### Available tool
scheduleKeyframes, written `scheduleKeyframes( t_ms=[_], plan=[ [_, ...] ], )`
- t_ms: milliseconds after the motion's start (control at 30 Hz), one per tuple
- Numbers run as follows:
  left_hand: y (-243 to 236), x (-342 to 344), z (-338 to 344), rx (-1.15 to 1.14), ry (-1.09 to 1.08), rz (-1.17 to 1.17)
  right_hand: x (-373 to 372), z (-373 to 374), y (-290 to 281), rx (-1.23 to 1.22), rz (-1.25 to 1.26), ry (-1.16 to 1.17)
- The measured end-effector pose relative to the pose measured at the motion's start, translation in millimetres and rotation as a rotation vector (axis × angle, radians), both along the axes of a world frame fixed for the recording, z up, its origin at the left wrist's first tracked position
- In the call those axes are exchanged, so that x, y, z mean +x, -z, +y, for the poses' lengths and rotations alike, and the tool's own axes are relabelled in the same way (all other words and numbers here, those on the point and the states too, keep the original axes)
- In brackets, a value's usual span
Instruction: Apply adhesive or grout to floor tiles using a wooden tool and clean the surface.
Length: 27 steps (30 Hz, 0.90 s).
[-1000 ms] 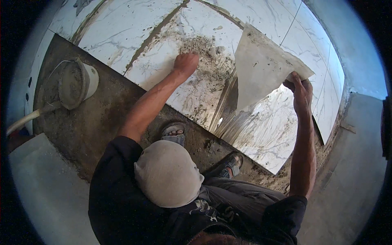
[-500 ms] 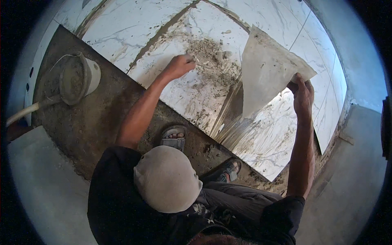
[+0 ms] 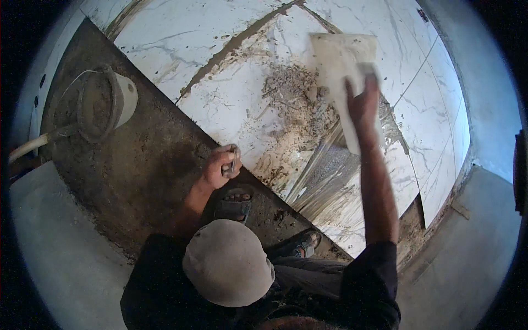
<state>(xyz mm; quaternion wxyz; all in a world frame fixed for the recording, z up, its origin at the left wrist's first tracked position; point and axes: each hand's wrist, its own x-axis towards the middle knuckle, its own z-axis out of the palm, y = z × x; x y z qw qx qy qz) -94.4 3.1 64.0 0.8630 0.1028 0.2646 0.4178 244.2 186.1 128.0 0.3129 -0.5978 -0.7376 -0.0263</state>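
Note:
My right hand (image 3: pixel 363 104), smeared by motion, is on a thin off-white sheet (image 3: pixel 344 52) over the marbled floor tiles; the sheet spreads beyond the fingertips and down beside the wrist. Its material is unclear. My left hand (image 3: pixel 221 166) is closed around a small dark grey thing (image 3: pixel 236 159), mostly hidden in the fingers, above the edge of the tiles. Between the hands lies a heap of crumbly grey-brown debris (image 3: pixel 294 88) on a white marbled tile (image 3: pixel 214 113). Wet-looking grey streaks (image 3: pixel 324 159) cross the tiles below the sheet.
A white bucket (image 3: pixel 127 98) with grey-brown contents stands at left, a pale handle (image 3: pixel 36 146) beside it. Bare dirty floor (image 3: pixel 132 170) borders the tiles. My sandalled feet (image 3: pixel 234 206) stand along that edge. A filled tile gap (image 3: pixel 242 38) runs behind the heap. Walls rise at both sides.
My left hand has drawn back from the heap toward me, past the tile edge. My right hand has moved left and farther away, and the sheet has turned and shifted with it.

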Motion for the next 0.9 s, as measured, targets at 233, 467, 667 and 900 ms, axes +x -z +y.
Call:
scheduleKeyframes(
  t_ms=[233, 467, 667, 900],
  plan=[
    [5, 29, 57, 0.063, 0.041, -0.012, -64, -49, 68, -0.432, -0.180, -0.214],
    [13, 30, 64, 0.128, -0.025, 0.072, -91, -53, 66, -0.496, -0.303, -0.147],
    [5, 33, 49, 0.058, -0.042, 0.128, -112, -42, 71, -0.373, -0.249, -0.272],
    [14, 26, 37, -0.129, -0.257, 0.103, -119, -33, 79, -0.238, -0.350, -0.389]
  ],
)
